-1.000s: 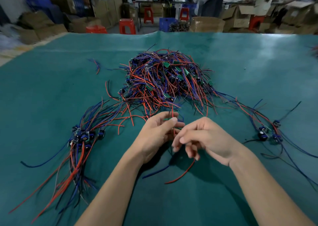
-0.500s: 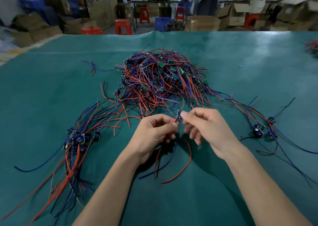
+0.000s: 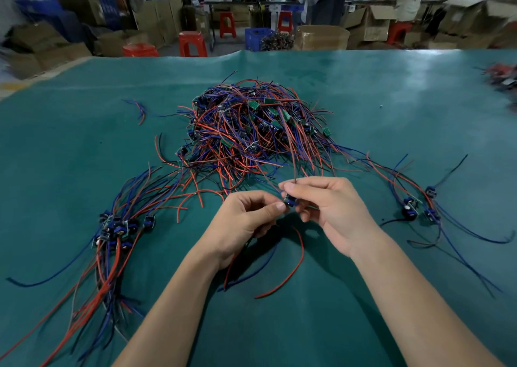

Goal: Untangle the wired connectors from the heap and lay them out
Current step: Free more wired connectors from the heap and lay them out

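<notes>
Both grips pinch one small blue connector [image 3: 289, 200] between left hand [image 3: 246, 221] and right hand [image 3: 330, 210], near the heap [image 3: 251, 131]; its wires trail toward the person, with sorted bundle [image 3: 120, 227] lying leftward, nearer the left hand.

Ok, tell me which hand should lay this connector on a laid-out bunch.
Probably the left hand: it pinches the connector too, and the bigger bunch lies on its side.
</notes>
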Demonstrator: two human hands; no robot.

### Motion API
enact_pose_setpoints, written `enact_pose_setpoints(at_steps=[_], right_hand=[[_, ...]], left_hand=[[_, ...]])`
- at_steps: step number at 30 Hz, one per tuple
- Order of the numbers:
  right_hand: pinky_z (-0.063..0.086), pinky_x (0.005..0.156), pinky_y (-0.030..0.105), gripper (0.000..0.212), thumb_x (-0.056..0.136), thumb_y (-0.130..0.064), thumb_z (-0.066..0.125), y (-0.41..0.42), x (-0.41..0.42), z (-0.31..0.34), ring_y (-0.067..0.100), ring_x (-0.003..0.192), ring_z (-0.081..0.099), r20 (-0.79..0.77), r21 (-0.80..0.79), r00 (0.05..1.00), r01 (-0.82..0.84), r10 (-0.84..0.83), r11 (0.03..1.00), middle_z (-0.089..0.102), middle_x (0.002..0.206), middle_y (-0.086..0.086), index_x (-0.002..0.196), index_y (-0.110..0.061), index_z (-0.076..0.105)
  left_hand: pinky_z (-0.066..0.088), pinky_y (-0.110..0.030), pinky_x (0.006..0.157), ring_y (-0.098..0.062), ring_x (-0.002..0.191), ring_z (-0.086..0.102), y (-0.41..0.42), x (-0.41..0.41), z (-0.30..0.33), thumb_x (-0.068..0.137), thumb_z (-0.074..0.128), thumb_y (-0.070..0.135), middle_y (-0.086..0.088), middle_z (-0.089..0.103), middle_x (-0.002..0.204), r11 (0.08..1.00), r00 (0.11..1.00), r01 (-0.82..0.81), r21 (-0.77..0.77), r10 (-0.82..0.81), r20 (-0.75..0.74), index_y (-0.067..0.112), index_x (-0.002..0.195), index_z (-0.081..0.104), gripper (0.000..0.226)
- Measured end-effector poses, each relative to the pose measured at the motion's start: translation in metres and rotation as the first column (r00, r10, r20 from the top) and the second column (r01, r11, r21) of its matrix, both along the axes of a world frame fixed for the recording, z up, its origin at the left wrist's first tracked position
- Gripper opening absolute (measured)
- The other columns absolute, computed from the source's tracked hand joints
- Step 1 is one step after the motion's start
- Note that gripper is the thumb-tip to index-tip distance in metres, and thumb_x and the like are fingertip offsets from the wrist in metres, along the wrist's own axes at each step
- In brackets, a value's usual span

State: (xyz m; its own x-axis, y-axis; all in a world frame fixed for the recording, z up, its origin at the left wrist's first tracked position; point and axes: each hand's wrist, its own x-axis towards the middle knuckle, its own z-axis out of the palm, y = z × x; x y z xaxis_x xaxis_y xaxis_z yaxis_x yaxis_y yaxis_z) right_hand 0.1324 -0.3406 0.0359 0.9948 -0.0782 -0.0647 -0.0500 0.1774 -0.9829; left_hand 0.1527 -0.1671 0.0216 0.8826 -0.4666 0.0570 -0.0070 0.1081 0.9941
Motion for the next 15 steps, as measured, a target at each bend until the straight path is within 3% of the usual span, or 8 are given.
enact_pose_setpoints(at_steps=[4,9,12,15], right_hand=[[0.038,0.044,0.020,0.002,0.080,-0.010,0.082,-0.009,0.005,-0.002,0.009,0.051,0.051,0.099,-0.083,0.969,0.234,-0.225,0.969,0.075,0.078,0.003,0.078,-0.009,0.081],[0.040,0.043,0.020,0.014,0.085,-0.009,0.080,-0.026,0.009,-0.001,0.008,0.051,0.051,0.233,-0.112,0.861,0.486,-0.453,0.866,0.075,0.074,-0.003,0.074,-0.018,0.079],[0.040,0.043,0.021,0.016,0.087,-0.011,0.078,-0.040,0.010,0.000,0.010,0.050,0.051,0.250,-0.026,0.730,0.662,-0.636,0.749,0.070,0.067,-0.004,0.072,-0.016,0.076],[0.038,0.043,0.024,0.015,0.092,-0.015,0.071,-0.053,0.009,0.000,0.010,0.046,0.049,0.136,0.077,0.567,0.811,-0.812,0.579,0.069,0.070,0.002,0.077,-0.015,0.072]], left_hand=[[0.029,-0.016,0.046,-0.007,0.047,0.038,0.001,0.000,0.000,0.087,0.069,0.016,0.002,0.047,0.055,0.999,0.999,0.033,0.027,-0.033,0.009,0.014,0.074,0.070,0.013],[0.030,-0.015,0.047,-0.007,0.048,0.038,0.002,0.000,0.001,0.087,0.069,0.016,0.002,0.047,0.057,0.998,0.999,0.046,0.040,-0.046,0.019,0.012,0.076,0.068,0.012],[0.031,-0.015,0.047,-0.007,0.048,0.040,0.002,0.000,0.001,0.090,0.068,0.012,0.001,0.048,0.057,0.998,0.999,0.039,0.042,-0.039,0.012,0.011,0.077,0.068,0.013],[0.035,-0.015,0.047,-0.009,0.049,0.045,0.001,0.001,0.000,0.091,0.066,0.009,-0.001,0.055,0.060,1.000,0.999,-0.014,-0.016,0.013,-0.051,0.008,0.082,0.065,0.010]])
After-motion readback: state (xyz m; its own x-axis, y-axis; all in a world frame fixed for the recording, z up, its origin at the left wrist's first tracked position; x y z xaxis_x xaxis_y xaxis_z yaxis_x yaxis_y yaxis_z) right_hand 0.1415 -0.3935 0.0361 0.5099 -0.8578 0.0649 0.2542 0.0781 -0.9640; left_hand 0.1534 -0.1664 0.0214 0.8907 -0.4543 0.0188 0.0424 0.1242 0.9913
